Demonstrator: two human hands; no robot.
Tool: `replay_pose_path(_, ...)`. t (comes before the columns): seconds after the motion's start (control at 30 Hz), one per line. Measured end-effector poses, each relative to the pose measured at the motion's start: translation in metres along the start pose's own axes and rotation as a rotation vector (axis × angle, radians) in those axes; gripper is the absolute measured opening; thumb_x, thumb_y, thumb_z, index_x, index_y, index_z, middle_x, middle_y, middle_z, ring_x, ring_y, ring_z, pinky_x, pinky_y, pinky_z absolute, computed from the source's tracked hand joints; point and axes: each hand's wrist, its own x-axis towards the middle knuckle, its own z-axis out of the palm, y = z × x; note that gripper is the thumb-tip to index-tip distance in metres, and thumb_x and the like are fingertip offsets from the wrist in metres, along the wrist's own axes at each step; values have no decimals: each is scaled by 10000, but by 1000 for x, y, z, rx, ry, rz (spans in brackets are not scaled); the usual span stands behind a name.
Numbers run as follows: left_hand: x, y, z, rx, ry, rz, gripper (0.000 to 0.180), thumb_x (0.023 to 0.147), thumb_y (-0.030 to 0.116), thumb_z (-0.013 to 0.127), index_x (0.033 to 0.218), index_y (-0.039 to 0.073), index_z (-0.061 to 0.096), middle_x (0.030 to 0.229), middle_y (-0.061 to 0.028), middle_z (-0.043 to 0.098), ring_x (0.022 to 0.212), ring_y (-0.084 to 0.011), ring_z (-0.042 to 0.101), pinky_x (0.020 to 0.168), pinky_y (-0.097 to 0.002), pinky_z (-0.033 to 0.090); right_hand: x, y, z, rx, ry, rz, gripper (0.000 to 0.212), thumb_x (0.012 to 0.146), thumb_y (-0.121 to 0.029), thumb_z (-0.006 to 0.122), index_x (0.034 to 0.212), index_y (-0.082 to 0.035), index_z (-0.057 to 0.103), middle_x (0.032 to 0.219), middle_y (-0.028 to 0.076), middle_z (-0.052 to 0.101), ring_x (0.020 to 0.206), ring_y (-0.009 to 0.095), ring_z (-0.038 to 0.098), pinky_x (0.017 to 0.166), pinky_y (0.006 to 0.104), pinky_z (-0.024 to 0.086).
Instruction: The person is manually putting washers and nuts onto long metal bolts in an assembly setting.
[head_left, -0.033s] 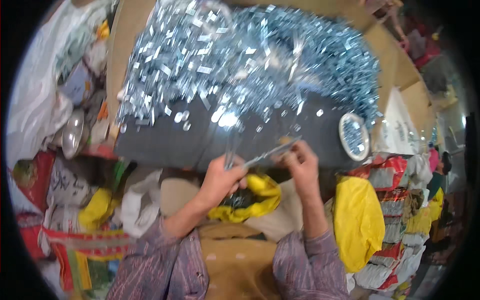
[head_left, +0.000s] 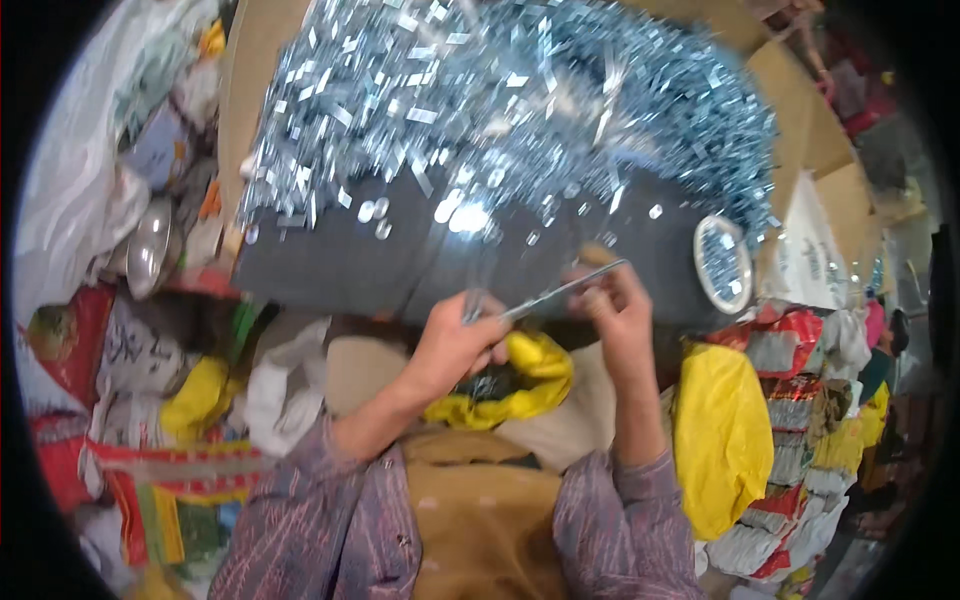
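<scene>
A thin, shiny strip stretches slantwise between my two hands. My left hand is closed around its lower left end, and some clear, blurred pieces stick up from that fist. The fingers of my right hand pinch the strip near its upper right end. Just past those fingers is a small brown thing, too blurred to name. Below the hands, an open yellow bag holds dark, shiny bits. A large heap of silvery-blue small flat pieces covers the far part of the dark grey tabletop.
A round, white-rimmed dish with shiny pieces lies at the table's right. Brown cardboard borders the heap. A yellow sack stands by my right arm, a metal bowl at far left. Loose pieces dot the near tabletop.
The whole view has shifted slightly, with the table and heap sitting a little higher and farther right. Both hands keep their hold on the strip.
</scene>
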Motion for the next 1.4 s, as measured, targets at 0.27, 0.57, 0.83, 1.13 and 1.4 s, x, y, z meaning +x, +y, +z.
replay_pose_path(0.27,5,-13,-10,-110,27,-103,113,873,103,598,900,12,536,611,-73,591,401,-47,407,355,-200,284,12,21,24,293,-91,79,421,956,-250,568,1230,65,517,879,108,687,868,170,653,812,292,509)
replay_pose_path(0.57,3,-21,-15,-156,-13,-167,117,910,122,605,941,36,533,647,-76,587,402,-32,364,352,-178,241,11,28,36,301,-248,106,484,953,-274,569,1298,50,467,984,140,683,943,192,650,832,285,507)
replay_pose_path(0.83,9,-19,-24,-244,-49,-174,91,923,113,587,927,41,533,641,-77,588,404,-27,359,352,-174,239,17,30,34,366,-203,175,447,938,-213,596,1297,31,486,1057,124,669,936,132,622,835,269,497)
replay_pose_path(1.13,10,-20,-27,-245,-25,-163,82,902,87,595,915,32,536,629,-91,589,389,-38,364,342,-190,231,13,29,38,301,-162,156,423,916,-143,615,1293,13,504,1016,103,685,882,128,636,839,259,489)
replay_pose_path(1.4,8,-29,-23,430,229,305,104,870,72,600,880,5,522,625,-45,587,522,-94,539,454,-283,401,7,26,69,297,-64,283,180,895,-165,653,988,-11,649,755,-26,588,660,36,506,579,177,396)
